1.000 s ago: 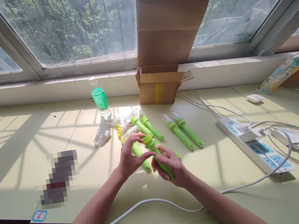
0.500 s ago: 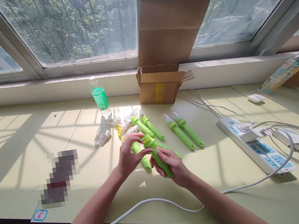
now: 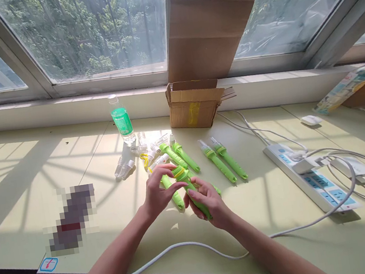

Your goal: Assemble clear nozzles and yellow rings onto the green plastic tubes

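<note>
Bright green plastic handle point(image 3: 201, 206), tapered, with a ribbed collar and yellow ring, is sitting right between the person's two hands, tilting above the desk point(image 3: 259, 144), collar up and away, narrow end pointing back toward the body. Down at that narrow end, the right hand point(image 3: 212, 201) is wrapping its fingers around the shaft, thumb lying along the top, apparently serving as the anchor. Up at the collar, the left hand point(image 3: 156, 191) is pinching lightly, index finger arching over the rim and thumb pressing underneath, a rounded gap showing between; that fingertip hold is probably keeping the ribbed end easy to turn or check. Both forearms are reaching in from below, wrists angling inward, so the hands are meeting nearly in line.

Just beyond the left fingers, another green handle point(image 3: 174, 195) is lying on the surface, and clear plastic caps point(image 3: 138, 149) are scattering loosely behind, seemingly within easy reach. Over to the right, two green handles with clear tips point(image 3: 221, 165) are resting side by side, well apart from the pile, perhaps as a separate group. Farther back, an open brown cardboard box point(image 3: 194, 105) is standing near the window.
</note>
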Motion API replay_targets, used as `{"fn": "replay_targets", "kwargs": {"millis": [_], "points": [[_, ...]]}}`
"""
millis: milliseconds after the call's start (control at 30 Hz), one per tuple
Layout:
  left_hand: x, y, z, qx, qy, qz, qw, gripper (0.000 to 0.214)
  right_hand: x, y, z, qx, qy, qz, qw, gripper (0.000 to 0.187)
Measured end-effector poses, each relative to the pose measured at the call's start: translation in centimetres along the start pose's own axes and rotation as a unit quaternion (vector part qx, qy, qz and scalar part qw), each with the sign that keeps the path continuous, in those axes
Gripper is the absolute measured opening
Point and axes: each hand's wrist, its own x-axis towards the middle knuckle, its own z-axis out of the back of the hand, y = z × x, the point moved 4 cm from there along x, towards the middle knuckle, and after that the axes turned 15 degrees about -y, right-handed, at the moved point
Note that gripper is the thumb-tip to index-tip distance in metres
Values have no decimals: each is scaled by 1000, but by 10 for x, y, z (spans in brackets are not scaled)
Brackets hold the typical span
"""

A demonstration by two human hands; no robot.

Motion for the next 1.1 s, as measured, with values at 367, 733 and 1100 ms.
{"fn": "replay_targets", "kwargs": {"millis": [367, 733, 1100], "points": [[3, -1, 0, -16, 28, -8, 999, 37, 1, 7, -2, -4, 7, -5, 1000, 32], [2, -1, -1, 10, 29, 8, 1000, 34, 2, 2, 2, 3, -2, -23, 1000, 28], [8, 3, 1, 1, 72, 3, 997, 35, 3, 7, 6, 41, 8, -75, 996, 29]]}}
